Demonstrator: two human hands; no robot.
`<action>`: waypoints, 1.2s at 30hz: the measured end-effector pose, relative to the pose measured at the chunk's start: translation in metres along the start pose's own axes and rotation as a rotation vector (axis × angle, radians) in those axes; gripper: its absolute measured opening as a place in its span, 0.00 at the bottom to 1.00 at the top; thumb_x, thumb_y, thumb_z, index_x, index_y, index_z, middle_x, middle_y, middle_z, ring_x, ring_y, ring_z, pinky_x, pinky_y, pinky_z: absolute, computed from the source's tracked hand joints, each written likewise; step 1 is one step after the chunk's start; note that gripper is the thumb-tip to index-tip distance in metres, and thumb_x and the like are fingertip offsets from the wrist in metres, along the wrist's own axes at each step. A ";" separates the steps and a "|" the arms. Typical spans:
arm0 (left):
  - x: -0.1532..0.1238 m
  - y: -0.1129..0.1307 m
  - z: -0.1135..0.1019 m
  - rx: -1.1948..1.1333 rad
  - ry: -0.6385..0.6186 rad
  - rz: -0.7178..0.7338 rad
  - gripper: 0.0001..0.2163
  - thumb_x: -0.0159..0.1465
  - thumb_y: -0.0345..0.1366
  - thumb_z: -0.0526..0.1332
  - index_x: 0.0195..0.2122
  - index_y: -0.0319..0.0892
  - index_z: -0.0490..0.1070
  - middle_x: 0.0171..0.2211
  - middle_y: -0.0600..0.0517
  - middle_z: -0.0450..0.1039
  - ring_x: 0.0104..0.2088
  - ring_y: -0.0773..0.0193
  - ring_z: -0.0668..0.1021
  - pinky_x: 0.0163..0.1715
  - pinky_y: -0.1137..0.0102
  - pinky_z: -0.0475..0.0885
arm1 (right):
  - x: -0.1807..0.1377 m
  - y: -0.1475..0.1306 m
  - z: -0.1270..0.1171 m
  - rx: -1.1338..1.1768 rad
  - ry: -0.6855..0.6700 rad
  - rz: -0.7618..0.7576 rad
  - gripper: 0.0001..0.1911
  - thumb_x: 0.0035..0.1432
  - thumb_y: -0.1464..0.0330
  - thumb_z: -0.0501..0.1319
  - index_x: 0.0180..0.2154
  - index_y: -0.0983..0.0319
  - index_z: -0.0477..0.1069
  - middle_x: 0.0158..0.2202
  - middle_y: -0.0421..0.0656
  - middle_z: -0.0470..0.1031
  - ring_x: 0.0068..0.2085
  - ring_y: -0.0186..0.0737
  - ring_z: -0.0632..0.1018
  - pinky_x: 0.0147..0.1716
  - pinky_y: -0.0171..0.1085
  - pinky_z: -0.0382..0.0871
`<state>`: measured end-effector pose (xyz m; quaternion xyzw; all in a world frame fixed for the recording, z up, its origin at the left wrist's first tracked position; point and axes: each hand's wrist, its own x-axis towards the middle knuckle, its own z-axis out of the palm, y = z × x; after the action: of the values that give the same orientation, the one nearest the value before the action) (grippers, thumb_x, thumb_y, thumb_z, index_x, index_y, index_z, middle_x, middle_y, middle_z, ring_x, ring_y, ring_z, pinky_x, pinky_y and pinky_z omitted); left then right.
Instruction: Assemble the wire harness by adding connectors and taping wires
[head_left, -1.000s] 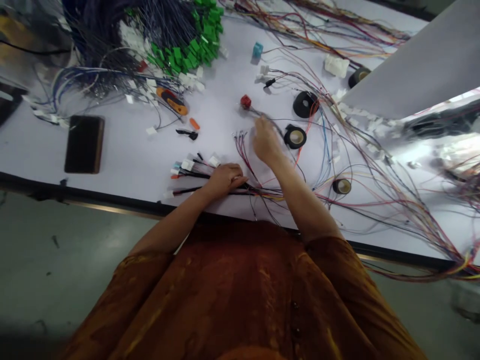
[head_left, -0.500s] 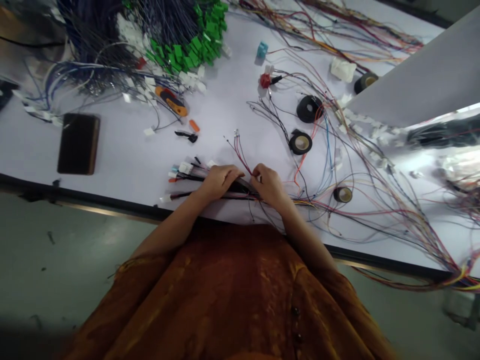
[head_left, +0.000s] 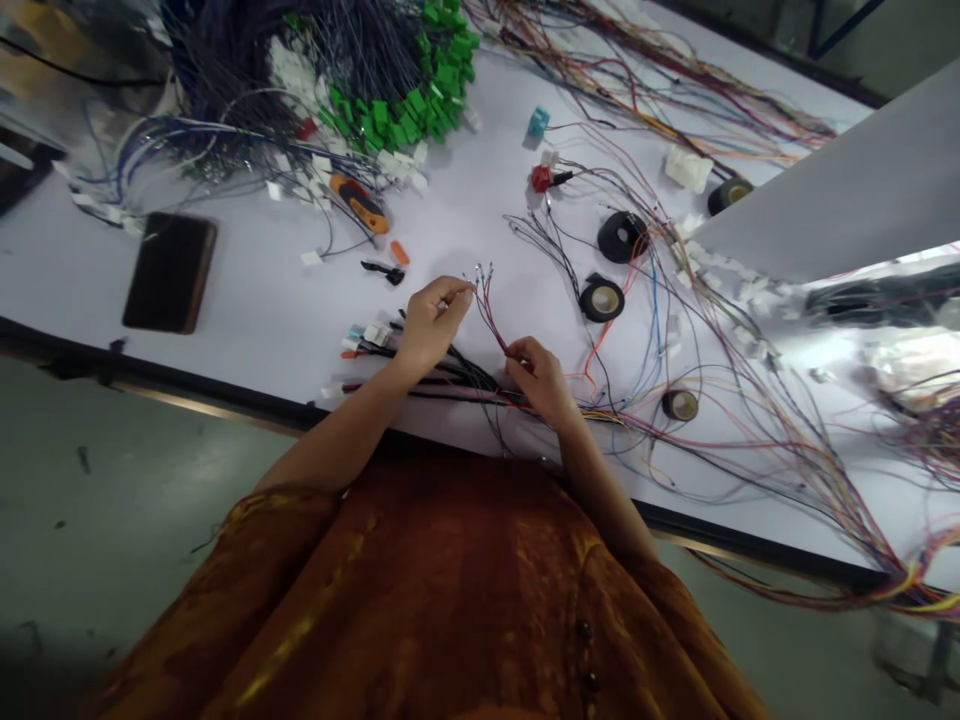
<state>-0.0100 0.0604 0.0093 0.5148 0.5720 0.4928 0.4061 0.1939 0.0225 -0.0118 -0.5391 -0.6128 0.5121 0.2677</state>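
Note:
Several thin red and dark wires (head_left: 491, 322) with small metal terminals at their tips rise from between the fingers of my right hand (head_left: 541, 380), which pinches them low down. My left hand (head_left: 431, 325) is closed at the fingertips beside the terminal ends and grips one of these wires near its tip. Under and beside both hands lies a wire harness (head_left: 469, 375) of dark sleeved cables along the table's front edge. At its left end sit white, blue and orange connectors (head_left: 375, 335).
A phone (head_left: 171, 272) lies at the left. Behind are an orange cutter (head_left: 360, 204), a black clip (head_left: 383, 271) and a heap of green connectors (head_left: 409, 115). Black tape rolls (head_left: 602, 298) and loose wires (head_left: 720, 380) spread to the right, near a white post (head_left: 825, 180).
My left hand has moved up and away from the harness to the wire tips. My right hand still pinches the wires, slightly lower and further right. The view has shifted a little.

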 end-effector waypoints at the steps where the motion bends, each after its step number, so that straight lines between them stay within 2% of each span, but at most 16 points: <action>1: 0.000 0.001 0.001 0.024 0.006 0.017 0.04 0.63 0.33 0.61 0.35 0.41 0.76 0.25 0.54 0.71 0.27 0.68 0.72 0.31 0.72 0.69 | 0.000 0.000 0.000 0.006 0.002 0.001 0.06 0.58 0.66 0.57 0.38 0.60 0.67 0.30 0.37 0.72 0.28 0.33 0.72 0.32 0.34 0.65; 4: 0.000 0.001 0.003 0.067 -0.007 0.018 0.04 0.62 0.33 0.63 0.32 0.41 0.77 0.29 0.52 0.76 0.31 0.67 0.74 0.37 0.71 0.71 | -0.001 0.000 -0.001 0.009 0.003 0.013 0.06 0.58 0.66 0.57 0.39 0.60 0.67 0.30 0.37 0.72 0.29 0.33 0.72 0.33 0.34 0.65; 8: 0.002 -0.004 0.010 0.063 -0.027 -0.030 0.03 0.58 0.34 0.66 0.30 0.41 0.77 0.29 0.53 0.77 0.31 0.66 0.74 0.36 0.70 0.71 | 0.000 -0.001 0.000 0.002 0.003 -0.001 0.07 0.59 0.65 0.58 0.38 0.60 0.68 0.31 0.37 0.72 0.29 0.32 0.72 0.33 0.34 0.65; 11: 0.008 -0.008 0.014 0.014 -0.029 -0.050 0.04 0.57 0.33 0.67 0.25 0.40 0.75 0.23 0.55 0.71 0.27 0.68 0.70 0.31 0.71 0.68 | 0.000 -0.002 0.001 0.013 0.002 -0.011 0.06 0.59 0.65 0.58 0.38 0.60 0.68 0.31 0.37 0.71 0.28 0.31 0.71 0.32 0.34 0.64; 14: 0.010 -0.009 0.015 -0.077 -0.050 -0.087 0.07 0.58 0.32 0.66 0.24 0.41 0.73 0.19 0.56 0.65 0.21 0.71 0.64 0.22 0.73 0.61 | 0.000 -0.003 0.001 0.017 0.003 0.002 0.08 0.59 0.64 0.59 0.39 0.61 0.69 0.31 0.37 0.71 0.27 0.31 0.69 0.31 0.34 0.63; 17: 0.006 -0.010 0.011 -0.169 -0.088 -0.149 0.08 0.61 0.35 0.65 0.25 0.42 0.72 0.18 0.57 0.62 0.17 0.73 0.59 0.16 0.73 0.52 | 0.001 -0.002 0.001 -0.010 -0.010 0.012 0.14 0.59 0.62 0.60 0.45 0.61 0.72 0.30 0.36 0.70 0.27 0.30 0.68 0.30 0.34 0.62; 20: 0.002 -0.012 0.006 -0.219 -0.117 -0.191 0.07 0.63 0.36 0.64 0.28 0.43 0.73 0.16 0.58 0.60 0.14 0.74 0.56 0.14 0.74 0.49 | 0.003 0.000 0.000 -0.031 -0.022 0.009 0.15 0.60 0.61 0.60 0.45 0.62 0.74 0.29 0.37 0.70 0.27 0.31 0.67 0.30 0.34 0.61; 23: 0.000 -0.013 0.003 -0.264 -0.120 -0.216 0.06 0.64 0.36 0.64 0.29 0.42 0.73 0.19 0.57 0.65 0.14 0.76 0.57 0.14 0.74 0.49 | 0.003 0.000 0.000 -0.020 -0.019 0.014 0.15 0.61 0.60 0.60 0.43 0.63 0.76 0.29 0.38 0.70 0.28 0.31 0.68 0.30 0.33 0.60; 25: -0.001 -0.012 0.002 -0.304 -0.113 -0.245 0.06 0.63 0.36 0.64 0.30 0.41 0.73 0.25 0.53 0.74 0.15 0.77 0.57 0.14 0.74 0.49 | 0.003 -0.001 0.000 0.013 -0.022 0.035 0.16 0.60 0.59 0.59 0.42 0.63 0.76 0.29 0.38 0.70 0.29 0.32 0.68 0.30 0.33 0.60; 27: -0.001 -0.010 0.001 -0.347 -0.120 -0.285 0.06 0.63 0.36 0.64 0.30 0.41 0.71 0.32 0.51 0.78 0.15 0.78 0.57 0.13 0.74 0.49 | 0.002 -0.004 -0.001 0.038 -0.022 0.052 0.16 0.60 0.58 0.59 0.40 0.63 0.76 0.28 0.38 0.69 0.28 0.31 0.67 0.30 0.33 0.59; 31: -0.005 -0.007 -0.002 -0.439 -0.179 -0.382 0.12 0.62 0.39 0.66 0.29 0.41 0.64 0.33 0.52 0.78 0.14 0.81 0.56 0.13 0.77 0.46 | 0.003 -0.009 -0.003 0.095 -0.002 0.082 0.14 0.59 0.58 0.60 0.34 0.63 0.74 0.25 0.37 0.68 0.25 0.29 0.64 0.26 0.31 0.58; 36: -0.016 -0.009 -0.010 -0.462 -0.150 -0.399 0.15 0.63 0.40 0.67 0.28 0.42 0.60 0.30 0.55 0.75 0.14 0.81 0.56 0.13 0.78 0.49 | 0.008 -0.009 -0.004 0.241 0.048 0.180 0.11 0.60 0.60 0.57 0.33 0.61 0.69 0.29 0.39 0.73 0.18 0.26 0.61 0.17 0.31 0.52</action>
<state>-0.0190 0.0433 0.0016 0.3215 0.5029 0.4809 0.6422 0.1915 0.0320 -0.0040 -0.5679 -0.4895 0.5908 0.2982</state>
